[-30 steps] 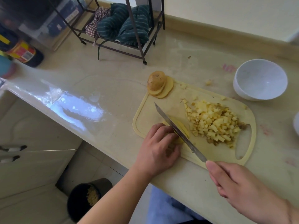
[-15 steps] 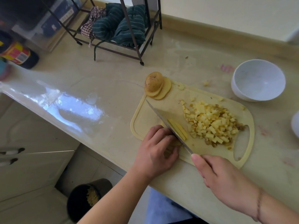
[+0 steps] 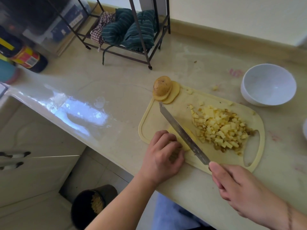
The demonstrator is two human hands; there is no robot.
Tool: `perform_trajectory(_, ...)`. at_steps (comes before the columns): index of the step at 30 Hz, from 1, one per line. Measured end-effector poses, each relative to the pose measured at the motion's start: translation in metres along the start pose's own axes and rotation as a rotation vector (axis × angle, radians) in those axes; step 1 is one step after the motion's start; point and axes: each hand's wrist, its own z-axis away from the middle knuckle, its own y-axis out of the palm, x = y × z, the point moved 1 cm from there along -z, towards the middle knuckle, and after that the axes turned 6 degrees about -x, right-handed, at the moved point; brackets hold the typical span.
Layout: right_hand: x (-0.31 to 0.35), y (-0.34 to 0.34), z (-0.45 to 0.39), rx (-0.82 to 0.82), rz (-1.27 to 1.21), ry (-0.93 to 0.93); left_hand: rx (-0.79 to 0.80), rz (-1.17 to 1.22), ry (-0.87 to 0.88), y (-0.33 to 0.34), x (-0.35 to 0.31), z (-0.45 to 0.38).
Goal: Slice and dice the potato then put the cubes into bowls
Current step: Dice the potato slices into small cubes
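A pale yellow cutting board (image 3: 149,120) lies on the counter. A heap of potato cubes (image 3: 219,127) covers its right half. At its far corner a potato end piece (image 3: 162,85) sits on a stack of round slices. My left hand (image 3: 163,155) curls its fingers down on a potato slice (image 3: 181,140) at the board's near edge. My right hand (image 3: 240,191) grips the handle of a knife (image 3: 181,131), whose blade lies across that slice and points away to the left. An empty white bowl (image 3: 268,84) stands beyond the board's right end.
A second white bowl's rim (image 3: 304,130) shows at the right edge. A metal rack (image 3: 141,42) with folded cloths stands at the back. Bottles (image 3: 28,58) stand at the far left. A dark bin (image 3: 93,205) sits on the floor below. Stray cubes lie near the bowl.
The knife has shifted left across the slice, from its right part to its middle. My left hand stays on the slice. The camera has dipped slightly.
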Motion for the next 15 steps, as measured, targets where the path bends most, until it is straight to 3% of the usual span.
perform_trajectory(15,-0.031,0.002,0.014,-0.091,0.106,-0.023,0.042,0.014,-0.028,0.0,0.0,-0.002)
